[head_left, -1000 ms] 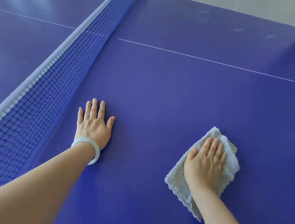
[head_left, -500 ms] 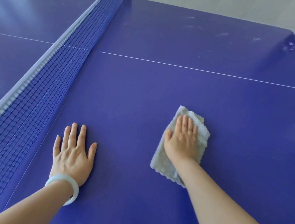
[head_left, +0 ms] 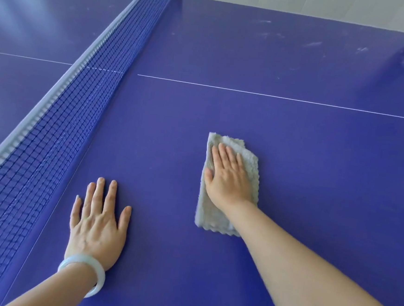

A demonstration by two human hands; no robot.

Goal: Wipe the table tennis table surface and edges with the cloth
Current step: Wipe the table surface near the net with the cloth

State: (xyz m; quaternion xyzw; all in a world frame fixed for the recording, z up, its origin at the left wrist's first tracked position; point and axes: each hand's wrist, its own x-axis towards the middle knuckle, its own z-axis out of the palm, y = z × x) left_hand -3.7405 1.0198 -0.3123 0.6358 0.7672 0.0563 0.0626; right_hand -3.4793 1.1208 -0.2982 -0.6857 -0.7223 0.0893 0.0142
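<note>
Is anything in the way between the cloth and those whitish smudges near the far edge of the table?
Nothing visible. Between the cloth under the right hand and the smudges lies only bare table, crossed by a painted white line.

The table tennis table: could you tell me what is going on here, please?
A person is wiping the table tennis table by hand. The right hand presses a grey cloth flat on the surface. The left hand rests flat beside the net. Whitish smudges show near the far edge.
</note>
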